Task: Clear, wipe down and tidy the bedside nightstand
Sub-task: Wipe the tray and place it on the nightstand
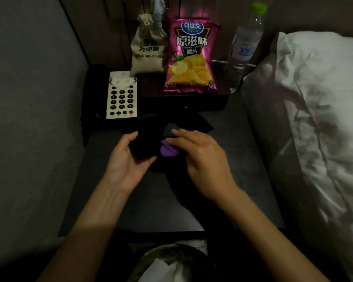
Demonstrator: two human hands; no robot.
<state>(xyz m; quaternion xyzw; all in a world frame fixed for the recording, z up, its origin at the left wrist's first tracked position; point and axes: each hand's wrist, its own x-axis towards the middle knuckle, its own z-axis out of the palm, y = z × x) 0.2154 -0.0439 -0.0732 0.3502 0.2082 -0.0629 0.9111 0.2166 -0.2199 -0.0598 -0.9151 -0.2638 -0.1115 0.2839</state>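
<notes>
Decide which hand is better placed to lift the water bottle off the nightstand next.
Probably the right hand: the water bottle stands at the nightstand's right rear, on its side. The left hand grips a dark object.

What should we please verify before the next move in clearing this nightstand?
1. Left hand grips the black item: ok.
2. Right hand has hold of the purple item: cannot tell; its fingers lie over it.
3. Nightstand cleared: not ok; the crisp bag, cloth pouch, water bottle and telephone are on it.
4. Water bottle capped and upright: ok.
5. Crisp bag sealed: cannot tell.
6. Bin below within reach: ok, probably.
</notes>
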